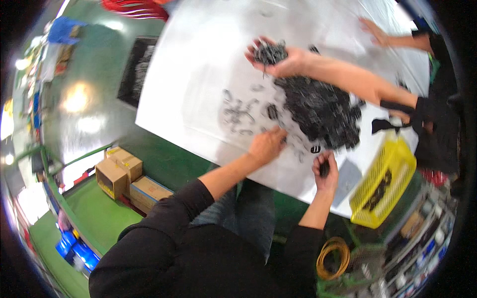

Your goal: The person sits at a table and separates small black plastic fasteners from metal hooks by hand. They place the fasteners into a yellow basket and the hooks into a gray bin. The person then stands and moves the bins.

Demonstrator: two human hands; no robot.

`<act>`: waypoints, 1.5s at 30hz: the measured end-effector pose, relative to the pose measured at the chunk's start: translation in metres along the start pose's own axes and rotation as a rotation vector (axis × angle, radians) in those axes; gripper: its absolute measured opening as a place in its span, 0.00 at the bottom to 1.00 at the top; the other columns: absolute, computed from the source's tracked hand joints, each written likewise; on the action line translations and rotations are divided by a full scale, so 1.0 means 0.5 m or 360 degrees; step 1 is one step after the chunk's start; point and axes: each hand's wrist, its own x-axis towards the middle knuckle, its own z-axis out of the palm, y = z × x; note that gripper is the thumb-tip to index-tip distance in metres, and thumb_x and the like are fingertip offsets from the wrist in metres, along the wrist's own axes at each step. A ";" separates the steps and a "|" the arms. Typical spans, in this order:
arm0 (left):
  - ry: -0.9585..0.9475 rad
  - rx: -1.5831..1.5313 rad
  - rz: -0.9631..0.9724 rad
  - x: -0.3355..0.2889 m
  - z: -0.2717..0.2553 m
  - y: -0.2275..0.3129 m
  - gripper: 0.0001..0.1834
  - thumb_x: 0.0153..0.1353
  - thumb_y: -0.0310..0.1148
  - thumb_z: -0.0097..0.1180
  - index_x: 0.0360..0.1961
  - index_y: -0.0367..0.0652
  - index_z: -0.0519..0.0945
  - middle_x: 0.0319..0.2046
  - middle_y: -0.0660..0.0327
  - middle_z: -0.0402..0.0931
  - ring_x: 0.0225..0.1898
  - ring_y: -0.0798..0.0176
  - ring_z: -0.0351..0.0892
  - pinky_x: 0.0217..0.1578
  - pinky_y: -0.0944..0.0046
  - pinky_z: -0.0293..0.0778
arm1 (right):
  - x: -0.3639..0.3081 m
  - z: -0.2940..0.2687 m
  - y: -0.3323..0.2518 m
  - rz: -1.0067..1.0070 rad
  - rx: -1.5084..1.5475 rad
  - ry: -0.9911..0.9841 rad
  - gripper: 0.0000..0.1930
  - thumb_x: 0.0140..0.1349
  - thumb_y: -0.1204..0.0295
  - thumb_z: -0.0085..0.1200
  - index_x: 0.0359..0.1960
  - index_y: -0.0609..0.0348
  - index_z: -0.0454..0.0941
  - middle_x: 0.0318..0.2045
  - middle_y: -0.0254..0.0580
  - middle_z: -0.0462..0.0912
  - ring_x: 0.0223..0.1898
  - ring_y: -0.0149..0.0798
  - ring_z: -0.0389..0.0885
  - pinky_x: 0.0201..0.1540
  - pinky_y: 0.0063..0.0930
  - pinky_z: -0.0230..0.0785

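Note:
On the white-covered table lies a big heap of small black parts. At its near left side my left hand is closed, with a small dark piece at its fingertips; its kind is too small to tell. My right hand, at the heap's near edge, has its fingers closed round a black oval part. Between my hands and the heap is a black part with pale stripes, and another dark cluster sits farther left. Small curved dark pieces are scattered left of the heap.
A co-worker's forearm reaches over the heap from the right, the palm holding loose dark pieces. A yellow basket with black parts stands at the right edge by a grey sheet. Cardboard boxes are at lower left.

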 end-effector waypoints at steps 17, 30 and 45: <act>0.0541 -0.1879 -0.0825 -0.032 -0.100 0.019 0.12 0.61 0.26 0.40 0.46 0.42 0.69 0.36 0.58 0.76 0.38 0.64 0.77 0.43 0.59 0.70 | 0.064 0.162 0.168 0.0611 -0.0500 -0.0598 0.23 0.62 0.50 0.40 0.43 0.58 0.71 0.30 0.32 0.75 0.22 0.24 0.71 0.20 0.15 0.59; 0.1707 -0.0356 -0.0399 0.003 -0.227 -0.342 0.15 0.63 0.31 0.36 0.46 0.38 0.72 0.48 0.52 0.70 0.56 0.49 0.61 0.57 0.55 0.53 | 0.026 0.158 0.121 0.0336 -0.0819 -0.0344 0.11 0.63 0.65 0.44 0.34 0.62 0.70 0.18 0.32 0.67 0.15 0.23 0.59 0.16 0.16 0.46; -0.0050 0.0130 0.0510 0.235 -0.297 -0.458 0.28 0.65 0.52 0.19 0.55 0.59 0.69 0.59 0.70 0.61 0.66 0.63 0.42 0.64 0.49 0.29 | 0.004 0.102 0.153 0.0480 -0.0446 -0.0458 0.11 0.63 0.66 0.43 0.35 0.63 0.69 0.19 0.37 0.67 0.18 0.28 0.62 0.17 0.18 0.50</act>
